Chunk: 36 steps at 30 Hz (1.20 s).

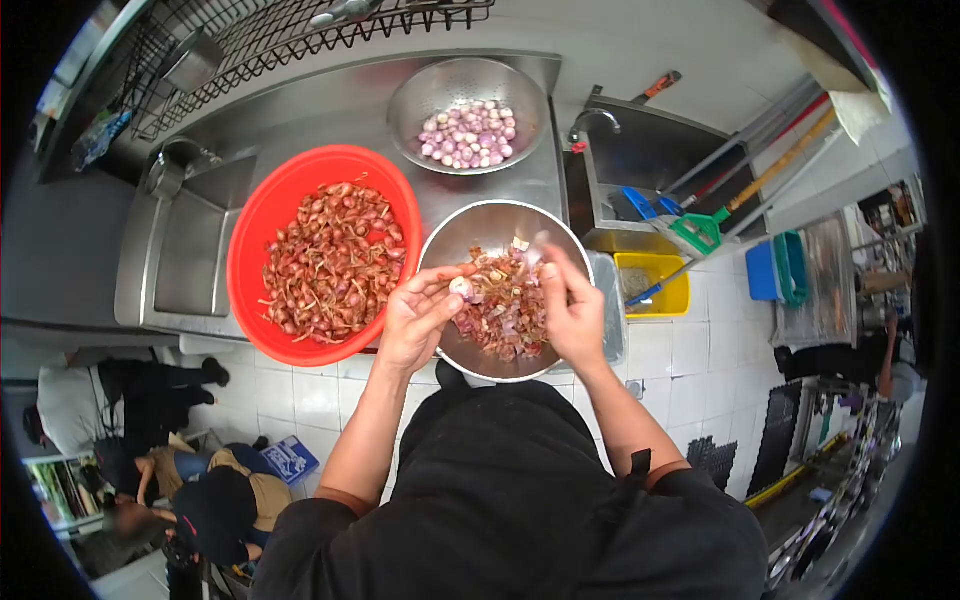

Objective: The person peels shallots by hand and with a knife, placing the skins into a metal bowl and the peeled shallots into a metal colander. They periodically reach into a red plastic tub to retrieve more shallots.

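My left hand (pixel 418 312) is closed on a pale, peeled shallot (pixel 462 287), held above the left part of a steel bowl (pixel 450 238). Reddish-brown skins (pixel 505 315) lie in that bowl. Over its right side is my right hand (pixel 570 305), fingers bent together; motion blurs the fingertips, and what they pinch, if anything, cannot be made out. A red basin (pixel 255 230) of unpeeled shallots (pixel 330 260) stands to the left. Behind the bowl, a steel colander (pixel 410 105) holds peeled shallots (pixel 468 135).
Sinks lie at the left (pixel 190 235) and back right (pixel 640 150). A wire rack (pixel 300 30) hangs above. A yellow tub (pixel 675 295) and long-handled tools stand right. Several people are at the lower left; another person (pixel 840 362) is far right.
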Motion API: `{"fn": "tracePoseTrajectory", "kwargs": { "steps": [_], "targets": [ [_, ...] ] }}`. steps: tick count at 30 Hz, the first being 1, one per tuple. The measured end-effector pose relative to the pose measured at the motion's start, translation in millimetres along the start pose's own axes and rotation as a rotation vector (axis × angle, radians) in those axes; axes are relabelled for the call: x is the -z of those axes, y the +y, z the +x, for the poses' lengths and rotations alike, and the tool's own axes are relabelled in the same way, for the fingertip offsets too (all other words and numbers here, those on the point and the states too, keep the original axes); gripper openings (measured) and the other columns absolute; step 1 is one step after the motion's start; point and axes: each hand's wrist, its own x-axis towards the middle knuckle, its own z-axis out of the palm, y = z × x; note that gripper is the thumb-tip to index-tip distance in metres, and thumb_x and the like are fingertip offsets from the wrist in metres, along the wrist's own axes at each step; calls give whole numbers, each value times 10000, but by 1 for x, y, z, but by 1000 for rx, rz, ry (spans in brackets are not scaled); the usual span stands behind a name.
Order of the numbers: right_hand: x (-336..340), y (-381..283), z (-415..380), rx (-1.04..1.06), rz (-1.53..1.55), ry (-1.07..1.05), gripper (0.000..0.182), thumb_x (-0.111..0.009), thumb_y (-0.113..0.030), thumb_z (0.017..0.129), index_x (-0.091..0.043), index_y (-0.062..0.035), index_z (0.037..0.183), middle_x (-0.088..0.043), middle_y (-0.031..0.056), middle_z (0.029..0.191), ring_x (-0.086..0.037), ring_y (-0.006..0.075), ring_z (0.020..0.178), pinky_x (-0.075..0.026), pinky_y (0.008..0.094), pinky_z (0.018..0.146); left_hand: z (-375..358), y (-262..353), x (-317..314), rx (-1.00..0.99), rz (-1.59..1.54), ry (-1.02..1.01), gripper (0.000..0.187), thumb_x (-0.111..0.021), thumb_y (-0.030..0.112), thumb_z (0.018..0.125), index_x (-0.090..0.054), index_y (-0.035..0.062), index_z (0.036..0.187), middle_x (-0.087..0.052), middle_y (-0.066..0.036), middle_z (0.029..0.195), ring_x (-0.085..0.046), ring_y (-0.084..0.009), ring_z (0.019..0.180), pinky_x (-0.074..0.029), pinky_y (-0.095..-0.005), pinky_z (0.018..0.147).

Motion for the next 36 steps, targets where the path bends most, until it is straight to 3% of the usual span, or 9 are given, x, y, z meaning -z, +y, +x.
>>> {"fn": "tracePoseTrajectory", "kwargs": {
  "steps": [2, 5, 10, 13, 15, 20, 27, 33, 36],
  "targets": [
    [16, 23, 7, -84, -367, -336, 405, -574, -178, 969, -561, 37, 1311, -696, 239, 1083, -683, 271, 1048, -497, 336, 925, 3, -11, 4, -34, 70, 50, 342, -657, -72, 875, -587, -41, 1208, -642, -155, 1211, -643, -182, 1069, -525, -282, 922],
    [15, -3, 1, -161, -86, -345, 395, -578, -161, 965, -565, 45, 1302, -685, 242, 1128, -660, 278, 1108, -481, 345, 959, -3, -22, -6, -40, 155, 164, 350, -667, -105, 852, -591, -41, 1188, -679, -117, 1098, -651, -171, 1039, -531, -283, 902],
    [6, -25, -3, 144, 102, -419, 414, -589, -99, 953, -535, 35, 1341, -633, 210, 1260, -619, 287, 1189, -468, 347, 994, -3, -27, -27, -139, 244, 219, 326, -667, -112, 851, -588, -42, 1160, -659, -121, 1109, -642, -173, 1048, -525, -290, 918],
    [0, -12, 4, 219, 121, -432, 394, -592, -86, 949, -555, 43, 1319, -648, 215, 1229, -628, 282, 1177, -477, 345, 980, 4, -25, -31, -169, 321, 220, 321, -665, -108, 856, -589, -41, 1161, -657, -119, 1106, -645, -161, 1018, -535, -275, 884],
    [-3, -17, 6, 32, 255, -438, 350, -579, -69, 950, -592, 49, 1279, -668, 198, 1209, -644, 236, 1142, -482, 331, 975, 4, -23, -29, -195, 399, 239, 320, -666, -102, 860, -590, -44, 1166, -656, -110, 1097, -652, -144, 974, -543, -257, 847],
    [-6, -8, 14, 21, 230, -347, 314, -549, -77, 976, -608, 62, 1251, -675, 184, 1203, -643, 201, 1111, -477, 313, 976, 4, -20, -31, -219, 478, 231, 328, -637, -73, 893, -588, -50, 1216, -674, -127, 1107, -663, -153, 966, -551, -278, 859],
    [5, -12, 22, 87, 286, -410, 318, -558, -76, 977, -598, 67, 1258, -668, 171, 1217, -616, 181, 1147, -466, 311, 986, 12, -30, -35, -124, 42, 137, 320, -608, -14, 932, -574, -37, 1250, -647, -126, 1166, -647, -199, 1056, -540, -333, 924],
    [15, -4, 32, 15, 263, -59, 304, -566, -68, 974, -611, 63, 1244, -676, 163, 1199, -633, 191, 1106, -469, 300, 962, 15, -18, -43, -86, 74, 225, 342, -615, 12, 937, -545, -33, 1268, -636, -133, 1156, -653, -222, 1050, -548, -333, 896],
    [33, 10, 38, -48, 108, -172, 320, -567, -138, 984, -618, 57, 1232, -683, 198, 1172, -634, 213, 1120, -468, 310, 960, 20, -18, -38, -118, 113, 207, 315, -607, 14, 943, -546, -50, 1246, -632, -148, 1172, -648, -242, 1083, -545, -334, 906]
  ]
}}
